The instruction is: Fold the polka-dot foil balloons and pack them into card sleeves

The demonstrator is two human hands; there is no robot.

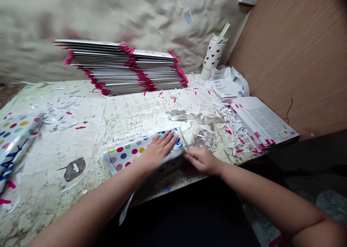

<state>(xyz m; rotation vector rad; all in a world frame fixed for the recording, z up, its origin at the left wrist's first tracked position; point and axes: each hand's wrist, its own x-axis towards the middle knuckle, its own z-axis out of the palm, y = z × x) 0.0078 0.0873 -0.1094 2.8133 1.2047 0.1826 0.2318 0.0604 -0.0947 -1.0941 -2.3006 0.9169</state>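
Note:
A glossy white sheet with coloured polka dots (127,154) and blue lettering lies near the table's front edge, folded or in layers. My left hand (161,146) presses down on it, palm down with the fingers stretched out. At its right end, my right hand (203,160) is closed in a pinch on the near edge of the sheet, which is lifted and blurred. Part of the sheet hangs over the table edge towards my lap. Its underside and what my right fingertips grip exactly are partly hidden.
A tall stack of flat pink-and-white cards (124,68) stands at the back. Behind right are a white tumbler with hearts (213,57) and label strips (225,84). Printed cards (271,118) lie at right. Another polka-dot sheet (16,142) is at left. Paper scraps (65,109) litter the table.

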